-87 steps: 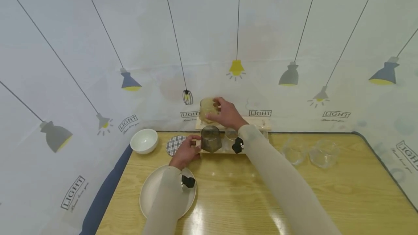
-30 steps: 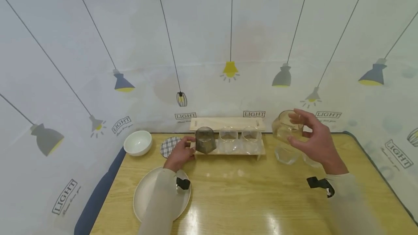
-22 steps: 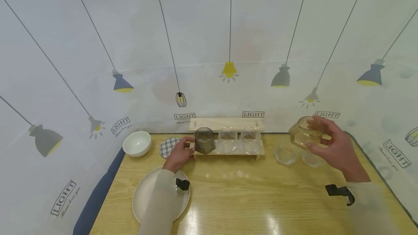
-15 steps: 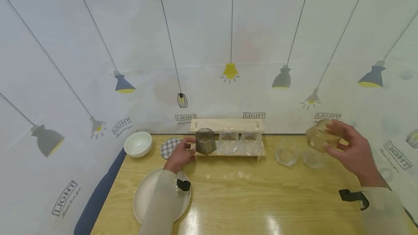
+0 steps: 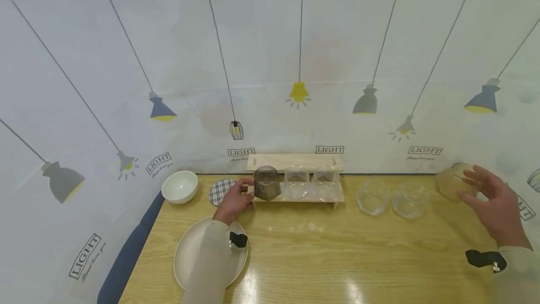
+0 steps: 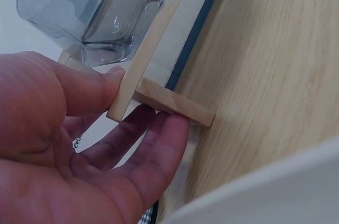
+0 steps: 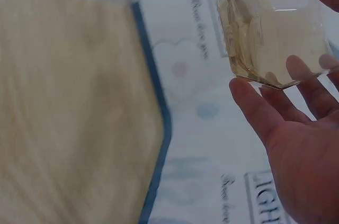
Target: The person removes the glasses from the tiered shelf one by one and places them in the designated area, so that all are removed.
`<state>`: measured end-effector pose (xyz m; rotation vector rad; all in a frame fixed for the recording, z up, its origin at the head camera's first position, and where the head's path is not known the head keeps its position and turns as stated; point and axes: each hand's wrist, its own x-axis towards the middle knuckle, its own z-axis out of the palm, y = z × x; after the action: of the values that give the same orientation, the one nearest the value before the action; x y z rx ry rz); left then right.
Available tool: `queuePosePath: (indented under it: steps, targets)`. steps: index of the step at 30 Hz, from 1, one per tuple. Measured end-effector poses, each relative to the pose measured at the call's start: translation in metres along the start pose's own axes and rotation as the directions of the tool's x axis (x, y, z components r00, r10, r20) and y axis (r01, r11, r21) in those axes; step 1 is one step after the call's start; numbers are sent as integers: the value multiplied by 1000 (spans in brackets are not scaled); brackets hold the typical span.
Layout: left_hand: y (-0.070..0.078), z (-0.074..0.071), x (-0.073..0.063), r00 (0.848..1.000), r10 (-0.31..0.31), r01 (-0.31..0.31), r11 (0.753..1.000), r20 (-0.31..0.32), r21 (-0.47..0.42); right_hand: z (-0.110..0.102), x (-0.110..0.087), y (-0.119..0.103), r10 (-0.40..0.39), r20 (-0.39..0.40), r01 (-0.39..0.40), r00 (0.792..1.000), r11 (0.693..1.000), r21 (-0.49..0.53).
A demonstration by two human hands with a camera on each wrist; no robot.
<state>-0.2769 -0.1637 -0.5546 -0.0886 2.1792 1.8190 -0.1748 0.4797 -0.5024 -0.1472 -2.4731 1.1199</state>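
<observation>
At the left end of a small two-tier wooden rack (image 5: 295, 161), my left hand (image 5: 234, 201) pinches the lower shelf board (image 6: 139, 68) between thumb and fingers. A smoky grey glass (image 5: 267, 183) stands on that shelf close to the hand, with two clear glasses (image 5: 297, 183) in line to its right. Out at the far right, my right hand (image 5: 497, 208) holds an amber-tinted faceted glass (image 7: 278, 30), thumb on one side and fingertips on the other. Bare wood shows beneath that glass in the right wrist view.
Two clear faceted glasses (image 5: 373, 198) stand on the wooden table (image 5: 320, 257) between the rack and my right hand. On the left are a white bowl (image 5: 180, 186), a plaid round coaster (image 5: 219, 190) and a plate (image 5: 185, 253) under my left forearm. A printed wall sheet (image 5: 270, 50) rises behind.
My right hand has taken the amber glass from the rack's upper tier and carried it right, past the two clear glasses on the table. My left hand keeps its grip on the rack.
</observation>
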Motion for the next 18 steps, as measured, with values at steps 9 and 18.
queuePosePath:
  steps: [9,18]
  targets:
    - [0,1,1,1000,-4,4,1000,-10,17,7,-10,51,78,205,-80,976,997,-1]
    - [0,1,0,1000,-1,1,1000,0,3,17,-14,68,95,292,-107,952,994,26]
